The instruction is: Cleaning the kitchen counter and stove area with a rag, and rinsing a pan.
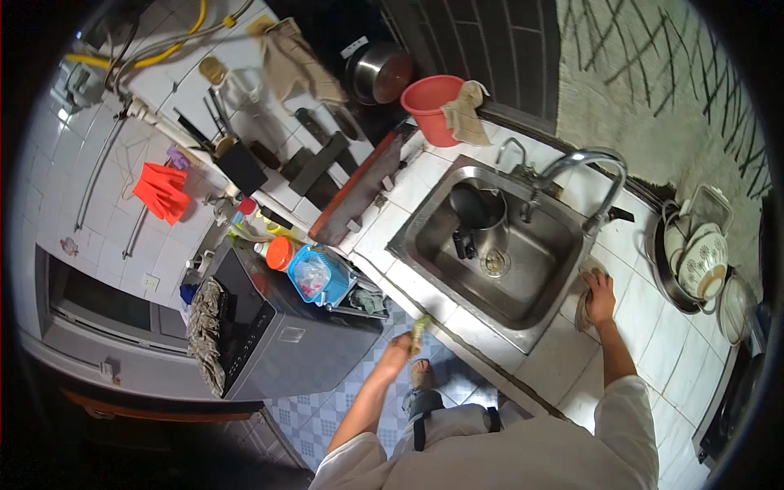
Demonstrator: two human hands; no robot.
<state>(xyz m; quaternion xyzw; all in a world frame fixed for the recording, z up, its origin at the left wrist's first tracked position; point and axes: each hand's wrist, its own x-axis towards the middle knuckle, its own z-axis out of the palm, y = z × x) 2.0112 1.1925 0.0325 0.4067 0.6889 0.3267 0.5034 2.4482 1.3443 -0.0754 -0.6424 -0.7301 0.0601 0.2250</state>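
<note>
My left hand is closed around a yellow-green thing, perhaps a sponge or cloth, in front of the counter's edge. Flat on a beige cloth lies my right hand, on the tiled counter just right of the sink. The stainless steel sink holds a metal pitcher or pot with a black ladle-like utensil and a black handle in it. A chrome faucet arches at the sink's back edge.
A red bucket with a cloth over its rim stands behind the sink. Bowls in a metal pan sit at the right. Left of the counter are a blue basket, an orange-lidded jar and a grey washing machine. Knives lie farther back.
</note>
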